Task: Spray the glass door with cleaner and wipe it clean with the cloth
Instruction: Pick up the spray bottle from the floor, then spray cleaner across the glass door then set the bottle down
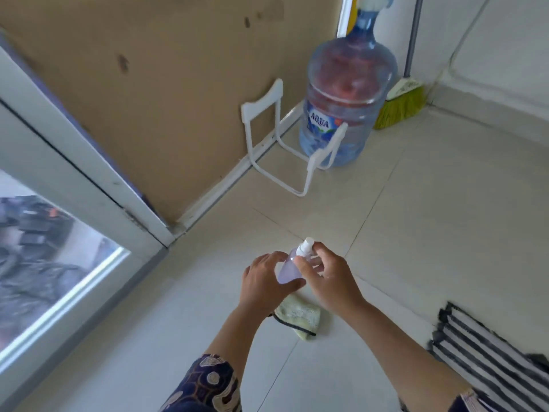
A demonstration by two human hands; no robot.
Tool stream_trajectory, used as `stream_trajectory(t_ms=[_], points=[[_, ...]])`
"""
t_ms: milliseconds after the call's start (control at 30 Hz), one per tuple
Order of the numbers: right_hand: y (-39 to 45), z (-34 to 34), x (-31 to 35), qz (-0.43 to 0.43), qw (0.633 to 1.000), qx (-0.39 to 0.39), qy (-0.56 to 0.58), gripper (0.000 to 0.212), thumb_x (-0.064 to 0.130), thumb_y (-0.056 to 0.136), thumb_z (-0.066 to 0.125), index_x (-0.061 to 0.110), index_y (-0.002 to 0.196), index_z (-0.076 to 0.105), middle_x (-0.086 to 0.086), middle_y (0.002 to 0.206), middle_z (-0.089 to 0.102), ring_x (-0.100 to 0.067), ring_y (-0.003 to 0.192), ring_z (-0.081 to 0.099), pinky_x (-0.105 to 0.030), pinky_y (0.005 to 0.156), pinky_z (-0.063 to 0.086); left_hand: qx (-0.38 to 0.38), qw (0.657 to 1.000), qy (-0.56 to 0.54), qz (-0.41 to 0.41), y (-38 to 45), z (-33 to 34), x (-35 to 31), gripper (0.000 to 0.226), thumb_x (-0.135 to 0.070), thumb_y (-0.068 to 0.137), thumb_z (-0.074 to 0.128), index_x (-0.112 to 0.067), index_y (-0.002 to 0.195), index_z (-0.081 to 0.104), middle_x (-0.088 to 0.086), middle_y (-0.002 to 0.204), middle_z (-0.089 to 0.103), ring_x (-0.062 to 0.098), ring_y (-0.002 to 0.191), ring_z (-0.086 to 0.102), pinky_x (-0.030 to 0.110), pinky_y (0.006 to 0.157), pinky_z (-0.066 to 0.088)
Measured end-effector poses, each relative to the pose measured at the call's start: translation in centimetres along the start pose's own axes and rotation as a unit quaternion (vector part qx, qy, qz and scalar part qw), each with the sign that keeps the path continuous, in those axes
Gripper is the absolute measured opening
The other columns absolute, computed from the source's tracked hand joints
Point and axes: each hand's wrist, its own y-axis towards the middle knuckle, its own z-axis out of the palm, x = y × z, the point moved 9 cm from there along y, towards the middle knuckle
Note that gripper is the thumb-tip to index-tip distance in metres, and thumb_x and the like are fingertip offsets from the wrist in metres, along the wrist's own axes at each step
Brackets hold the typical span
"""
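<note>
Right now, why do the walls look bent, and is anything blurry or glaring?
Head view: the wide-angle lens bows the door frame and floor lines; soft daylight, faint shadows; a bright streak glares on the glass door; both hands and the spray bottle look slightly motion-blurred.
</note>
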Motion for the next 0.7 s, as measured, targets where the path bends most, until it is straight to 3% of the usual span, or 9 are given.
stream_trajectory(t_ms=[133,267,367,467,567,700], points=[[-0.9,-4.8,12.6,-0.032,0.999,0.012,0.02,0.011,0.04,0.086,0.056,0.031,0.093,0.056,0.015,0.084,0.062,-0.005,0.083,0.059,-0.029,0.073,0.05,-0.045,0.998,-0.031,0.007,-3.1,-11.3,-7.4,0.046,-0.042,0.067,0.073,-0.024,0.107,0.057,-0.012,0.106,0.062,0.014,0.103,0.055,0.033,0.092,0.036],[-1.8,-9.8,25.0,-0.066,0.995,0.007,0.07,0.021,0.044,0.082,0.05,0.029,0.096,0.057,0.014,0.078,0.06,-0.001,0.075,0.058,-0.022,0.068,0.045,-0.143,0.988,-0.036,0.039,-6.2,-23.6,-15.2,0.045,-0.043,0.06,0.078,-0.021,0.095,0.061,-0.013,0.092,0.064,0.014,0.089,0.059,0.032,0.088,0.037],[-3.1,-13.1,33.7,-0.103,0.987,-0.011,0.124,0.039,0.042,0.081,0.048,0.024,0.115,0.052,0.012,0.08,0.063,0.003,0.073,0.058,-0.015,0.065,0.043,-0.217,0.974,-0.009,0.061,-9.0,-32.1,-20.4,0.045,-0.049,0.055,0.077,-0.021,0.087,0.06,-0.014,0.081,0.061,0.011,0.077,0.054,0.026,0.077,0.028],[-4.8,-15.6,41.5,-0.168,0.969,-0.031,0.18,0.054,0.044,0.083,0.052,0.043,0.133,0.031,0.011,0.09,0.063,-0.002,0.082,0.061,-0.018,0.074,0.048,-0.275,0.959,0.034,0.065,-11.4,-39.2,-24.4,0.046,-0.058,0.054,0.072,-0.026,0.084,0.059,-0.013,0.078,0.06,0.012,0.079,0.053,0.023,0.073,0.023],[-6.6,-17.4,48.7,-0.235,0.947,-0.04,0.217,0.056,0.039,0.083,0.057,0.06,0.126,0.026,0.007,0.101,0.062,-0.011,0.092,0.063,-0.027,0.081,0.05,-0.346,0.933,0.055,0.087,-14.6,-45.6,-27.8,0.045,-0.056,0.055,0.075,-0.024,0.082,0.057,-0.01,0.078,0.06,0.017,0.084,0.053,0.02,0.078,0.019],[-8.6,-18.9,56.5,-0.302,0.916,-0.028,0.263,0.05,0.034,0.085,0.056,0.057,0.124,0.033,0.006,0.111,0.063,-0.008,0.102,0.062,-0.019,0.083,0.048,-0.424,0.891,0.092,0.132,-19.2,-52.9,-31.6,0.049,-0.046,0.052,0.083,-0.015,0.084,0.063,-0.002,0.079,0.066,0.023,0.078,0.06,0.04,0.085,0.039]])
